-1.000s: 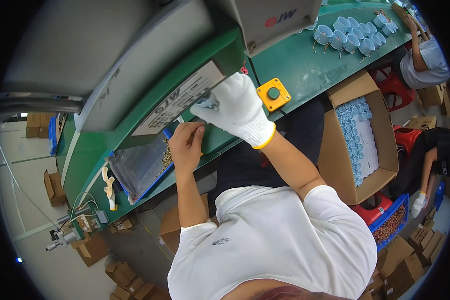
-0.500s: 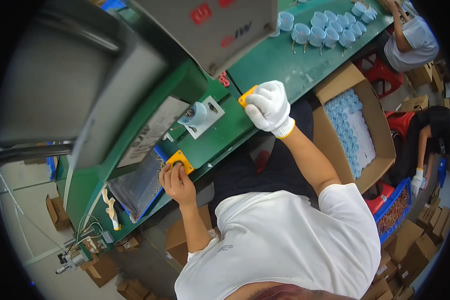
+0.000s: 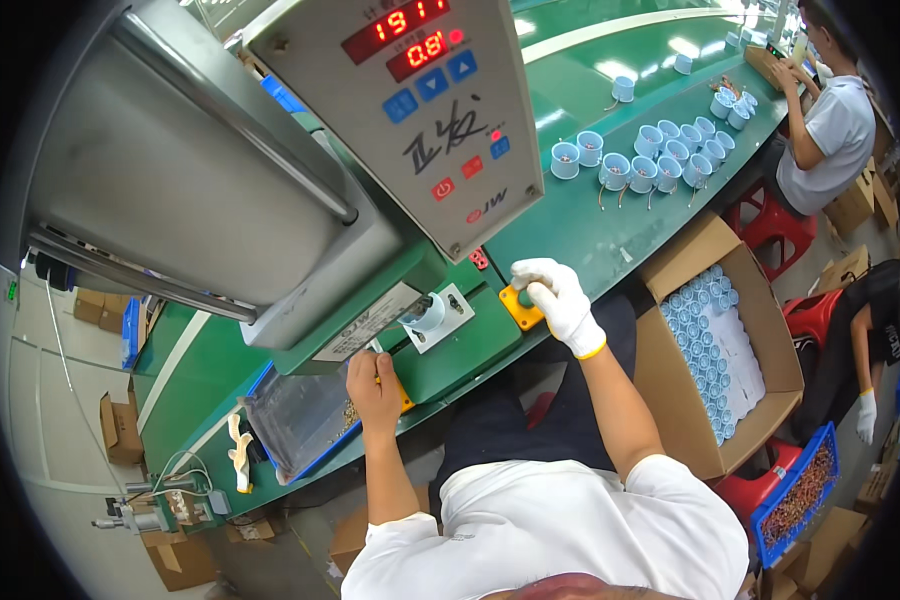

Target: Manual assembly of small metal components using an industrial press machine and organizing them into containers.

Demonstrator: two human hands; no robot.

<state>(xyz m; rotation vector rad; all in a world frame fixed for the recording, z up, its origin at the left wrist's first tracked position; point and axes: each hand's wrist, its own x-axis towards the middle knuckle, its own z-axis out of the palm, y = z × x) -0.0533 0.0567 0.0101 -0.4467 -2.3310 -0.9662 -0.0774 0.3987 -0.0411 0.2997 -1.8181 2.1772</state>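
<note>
The bare left hand [image 3: 373, 388] is pressing flat, fingers curled, on a yellow button box [image 3: 404, 399]; the gloved right hand [image 3: 558, 295] (white cotton) is covering another [image 3: 518, 306]. Between them, farther back, a pale blue cup [image 3: 428, 313] is sitting under the press [image 3: 410, 120] on the green tabletop [image 3: 580, 230].
</note>
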